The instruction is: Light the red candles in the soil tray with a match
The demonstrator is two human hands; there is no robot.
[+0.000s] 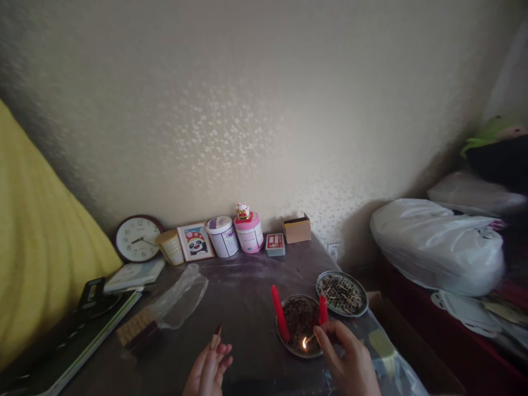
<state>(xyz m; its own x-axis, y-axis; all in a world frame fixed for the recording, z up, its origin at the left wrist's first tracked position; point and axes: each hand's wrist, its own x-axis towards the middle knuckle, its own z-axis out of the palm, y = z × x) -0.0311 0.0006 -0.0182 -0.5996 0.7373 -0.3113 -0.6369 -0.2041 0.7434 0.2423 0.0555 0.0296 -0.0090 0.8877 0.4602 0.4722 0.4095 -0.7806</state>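
My right hand (348,355) pinches a lit match (311,337), its small flame pointing left over the near part of a dark round plate (303,355). On that plate a red candle (280,313) leans at the left, and another red candle (323,309) stands at the right, just behind my fingertips. Neither candle shows a flame. Lower and to the left, my left hand (207,371) is closed around a small matchbox (215,336), seen nearly edge-on with a dark brown side. Most of the matchbox is hidden by the fingers.
A second plate (342,294) with several loose matchsticks stands near the table's right edge. Along the wall are a clock (139,238), a panda picture (196,242), canisters (223,236), a card box (275,245) and a cardboard box (296,229). A clear plastic bag (181,297) lies left.
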